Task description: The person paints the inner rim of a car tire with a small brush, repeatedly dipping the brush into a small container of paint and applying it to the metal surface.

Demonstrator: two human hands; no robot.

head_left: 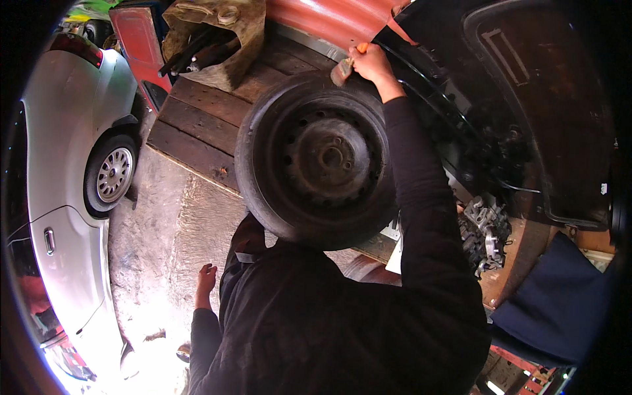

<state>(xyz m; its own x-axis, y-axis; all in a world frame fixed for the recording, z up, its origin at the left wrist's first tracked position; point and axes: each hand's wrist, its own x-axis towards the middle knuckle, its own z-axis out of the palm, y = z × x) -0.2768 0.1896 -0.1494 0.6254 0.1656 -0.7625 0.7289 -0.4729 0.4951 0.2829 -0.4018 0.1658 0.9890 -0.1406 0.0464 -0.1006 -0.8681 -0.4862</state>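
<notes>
A car wheel, a black tire on a dusty dark steel rim, lies on the wooden bench in front of me. Over its far right edge, my right hand is closed round the orange handle of a paintbrush. The worn bristles point down toward the tire; whether they touch it I cannot tell. Low on the left, away from the bench, my left hand hangs beside my body with loosely bent fingers and nothing visible in it.
Dark planks form the bench top. A cut-open tan container holding dark tools stands at the back left. To the left is a parked silver car. On the right are a black car panel, metal engine parts and a dark blue cloth.
</notes>
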